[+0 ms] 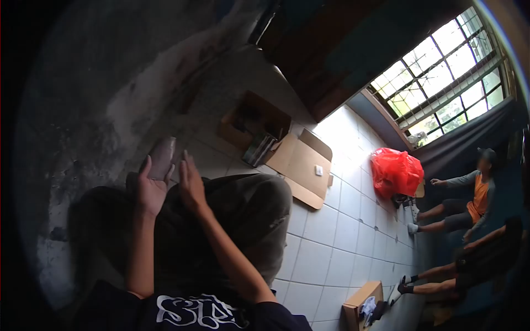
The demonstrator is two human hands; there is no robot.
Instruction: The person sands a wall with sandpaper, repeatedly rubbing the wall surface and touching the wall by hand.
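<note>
My left hand [152, 191] holds a flat, greyish rectangular object [162, 159] with a slight shine along one edge. Thumb and fingers sit on either side of its lower end; its exact kind is too dim to make out. Close beside it, my right hand [191, 185] has its fingers stretched out, palm turned toward the object, and grips nothing. Both hands are above my legs [237, 220] in dark trousers. Beyond them on the floor stands an open cardboard box [255, 118], with a stack of thin cases [258, 150] at its near side.
A flattened cardboard piece [301, 165] with a small white item [319, 170] lies on the white tiles [331, 248]. Farther right are a red plastic bag [396, 172], two seated people [477, 204] and a small box [361, 304] holding cloth. A stained wall [127, 99] rises at left.
</note>
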